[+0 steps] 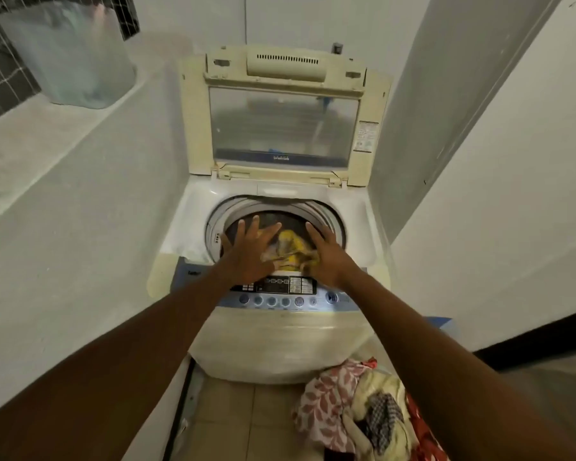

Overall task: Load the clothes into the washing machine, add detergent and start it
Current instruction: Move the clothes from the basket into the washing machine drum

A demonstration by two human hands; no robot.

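A top-loading washing machine [273,341] stands in a narrow alcove with its lid [280,128] raised upright. Its round drum opening [326,217] holds a yellow garment [291,244]. My left hand [250,251] hovers over the drum's front left, fingers spread and holding nothing. My right hand [326,257] is over the front right, fingers extended, and the yellow cloth lies bunched against its thumb side; whether it grips the cloth is unclear. The control panel [280,291] with round buttons lies just below both wrists. A pile of clothes [363,407] sits on the floor at lower right.
A low white wall ledge [47,144] runs along the left, carrying a translucent plastic bag [70,54] at its far end. A white wall [496,161] closes in the right side. Tan floor tiles [240,424] show in front of the machine.
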